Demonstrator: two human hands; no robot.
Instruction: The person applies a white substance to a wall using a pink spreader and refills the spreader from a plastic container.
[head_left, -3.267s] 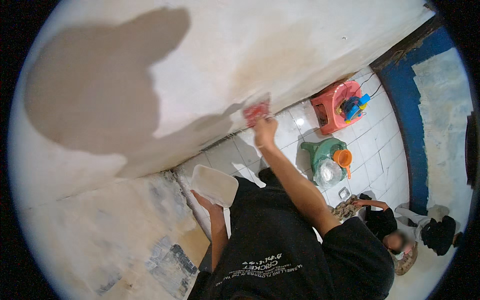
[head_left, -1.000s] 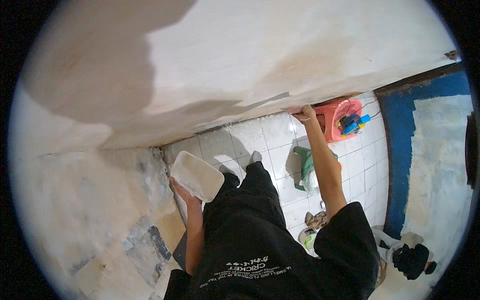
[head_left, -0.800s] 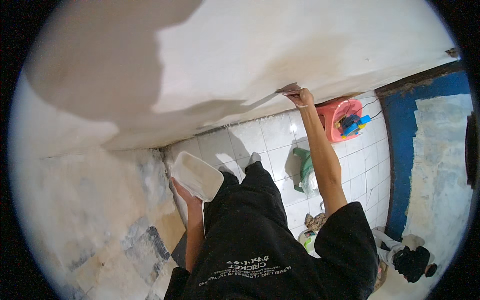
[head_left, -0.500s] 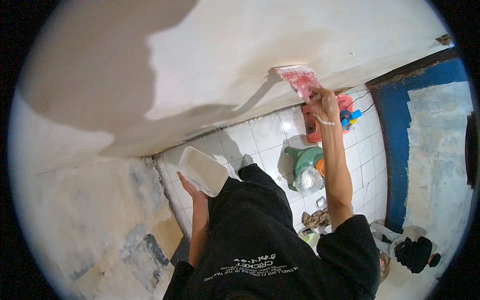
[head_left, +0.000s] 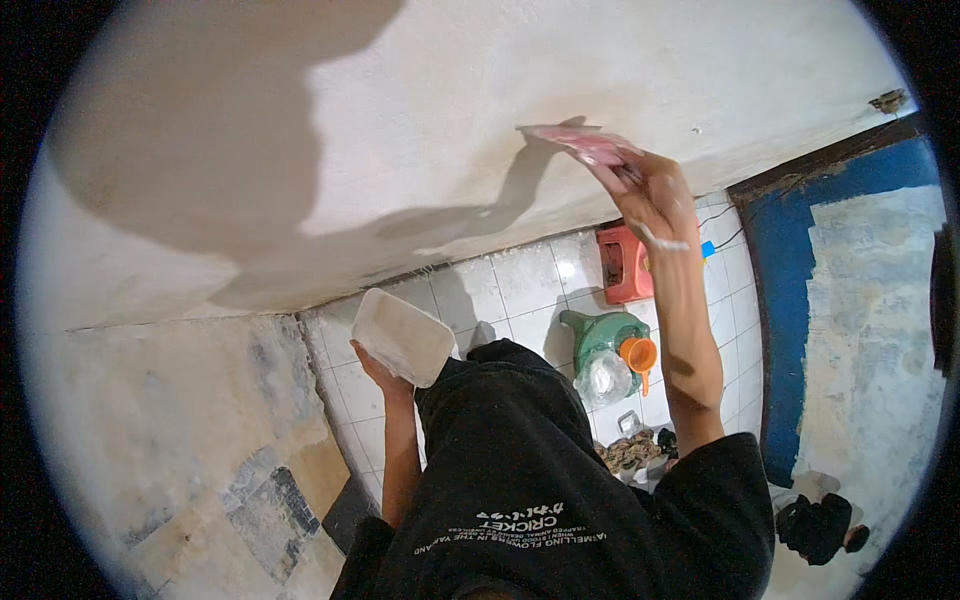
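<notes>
My right hand is closed round a pinkish-red putty scraper, smeared with white paste and seen nearly edge-on. Its blade is at the pale wall; whether it touches cannot be told. A streak of white paste marks my right wrist. Low on the left, my left hand grips a white rectangular tub by its side, thumb showing at the rim. Whitish paste lies in the tub. The fingers beneath it are hidden.
On the white tiled floor stand a red plastic stool and a green container with an orange cup and a clear plastic bag. A blue-edged, patchy panel rises at right. Dark cloth-like items lie lower right.
The scraper has turned from showing its flat face to nearly edge-on, its blade edge shifting left. My right hand has moved slightly right. The tub has hardly moved.
</notes>
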